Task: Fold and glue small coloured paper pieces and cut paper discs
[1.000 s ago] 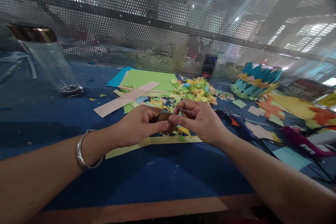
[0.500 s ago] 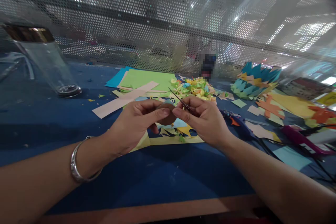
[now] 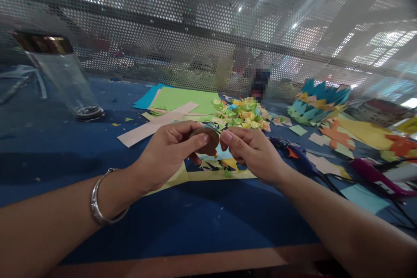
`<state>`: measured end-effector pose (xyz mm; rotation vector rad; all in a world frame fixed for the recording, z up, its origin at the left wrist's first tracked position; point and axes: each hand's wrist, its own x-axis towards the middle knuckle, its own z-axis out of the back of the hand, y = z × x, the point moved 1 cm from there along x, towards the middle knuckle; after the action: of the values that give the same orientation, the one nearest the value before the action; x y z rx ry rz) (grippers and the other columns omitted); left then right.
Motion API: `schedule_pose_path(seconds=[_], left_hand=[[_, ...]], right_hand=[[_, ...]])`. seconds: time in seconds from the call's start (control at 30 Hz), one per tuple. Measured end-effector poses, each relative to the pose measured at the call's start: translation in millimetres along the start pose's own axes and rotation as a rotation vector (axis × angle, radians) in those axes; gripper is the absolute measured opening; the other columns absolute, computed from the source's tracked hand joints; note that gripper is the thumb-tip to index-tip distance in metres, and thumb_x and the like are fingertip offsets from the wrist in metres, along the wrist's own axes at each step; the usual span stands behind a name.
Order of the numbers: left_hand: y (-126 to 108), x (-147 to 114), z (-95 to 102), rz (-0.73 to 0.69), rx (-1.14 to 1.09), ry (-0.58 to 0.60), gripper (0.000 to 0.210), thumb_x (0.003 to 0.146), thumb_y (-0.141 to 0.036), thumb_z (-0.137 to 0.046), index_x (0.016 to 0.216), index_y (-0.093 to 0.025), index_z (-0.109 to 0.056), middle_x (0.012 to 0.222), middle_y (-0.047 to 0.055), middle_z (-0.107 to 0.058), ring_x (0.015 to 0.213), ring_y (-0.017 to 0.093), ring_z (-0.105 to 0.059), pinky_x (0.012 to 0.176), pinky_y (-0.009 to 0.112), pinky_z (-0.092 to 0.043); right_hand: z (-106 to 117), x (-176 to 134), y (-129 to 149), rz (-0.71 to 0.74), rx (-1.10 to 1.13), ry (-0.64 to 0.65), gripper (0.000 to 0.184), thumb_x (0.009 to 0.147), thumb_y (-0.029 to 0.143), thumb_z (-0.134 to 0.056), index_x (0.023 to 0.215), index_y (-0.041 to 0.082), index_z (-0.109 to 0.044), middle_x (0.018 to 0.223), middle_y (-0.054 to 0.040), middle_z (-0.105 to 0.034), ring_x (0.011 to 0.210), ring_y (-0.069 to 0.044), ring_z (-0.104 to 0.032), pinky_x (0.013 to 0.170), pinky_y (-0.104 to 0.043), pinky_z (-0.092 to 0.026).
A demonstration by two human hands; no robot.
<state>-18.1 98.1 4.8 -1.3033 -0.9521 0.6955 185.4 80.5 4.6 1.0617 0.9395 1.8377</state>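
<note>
My left hand (image 3: 177, 143) is closed on a round brown disc (image 3: 210, 142), pinched between thumb and fingers. A bit of light blue shows along the disc's top edge. My right hand (image 3: 249, 145) is closed, with thumb and forefinger pressed together right beside the disc. From its fingertips a slim, dark pointed tool (image 3: 216, 129), like tweezers, reaches to the disc's upper edge; most of it is hidden by the fingers. Beneath the hands lie a pale yellow strip (image 3: 208, 176) and small paper scraps (image 3: 230, 163).
Behind my hands are a green paper stack (image 3: 185, 97), a pale pink strip (image 3: 156, 125) and a pile of small folded papers (image 3: 244, 113). A glass bottle (image 3: 68, 78) stands left. Rightward lie a zigzag paper ring (image 3: 319, 102), a blue glue gun (image 3: 302, 160) and a purple one (image 3: 381, 178).
My right hand has turned, so the tool that pointed up and left over the disc now lies lower against its edge. The disc is tilted a little differently in my left hand.
</note>
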Motion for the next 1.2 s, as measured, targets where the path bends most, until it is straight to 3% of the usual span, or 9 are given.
schedule_pose_path(seconds=[0.73,1.2], left_hand=[[-0.7,0.3,0.8,0.004,0.007,0.002,0.008,0.09,-0.029,-0.072,0.091,-0.023,-0.077,0.081,-0.001,-0.077,0.076,0.012,-0.071,0.056,0.018,-0.049],[-3.1,0.3,0.1,0.016,0.039,0.015,0.014,0.089,-0.035,-0.071,0.091,-0.023,-0.076,0.088,0.003,-0.08,0.08,0.017,-0.074,0.059,0.024,-0.05]], right_hand=[[2.9,-1.0,5.3,0.031,-0.058,0.027,0.047,0.1,0.055,-0.055,0.07,0.019,-0.053,0.051,0.009,-0.031,0.047,-0.006,-0.025,0.046,-0.025,-0.022],[4.1,-1.7,2.4,0.01,-0.035,0.03,0.046,0.101,0.055,-0.053,0.071,0.019,-0.052,0.051,0.0092,-0.027,0.046,-0.007,-0.021,0.045,-0.025,-0.019]])
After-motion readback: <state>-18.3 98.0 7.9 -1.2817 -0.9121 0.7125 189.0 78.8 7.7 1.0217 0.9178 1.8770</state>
